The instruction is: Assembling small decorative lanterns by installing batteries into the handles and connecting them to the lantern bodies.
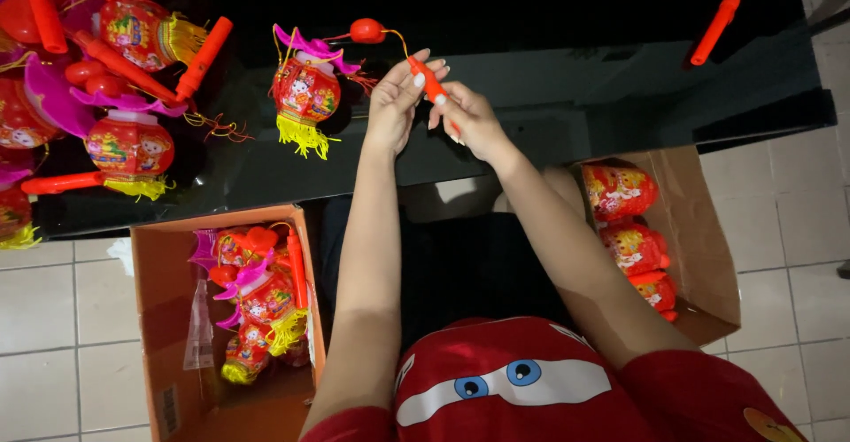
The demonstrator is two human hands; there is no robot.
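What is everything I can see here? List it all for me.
Lantern: one, red with yellow fringe and pink top, on the black table, wired to the handle.
Handle: one, orange-red stick, held by both hands.
Lantern pile: several, red, table's left end.
Loose handle: one, orange-red, table's far right.
Left box: one, brown cardboard, floor, holds finished lanterns.
Right box: one, brown cardboard, floor, holds red lantern bodies.
Left hand: pinching the handle.
Right hand: gripping the handle.
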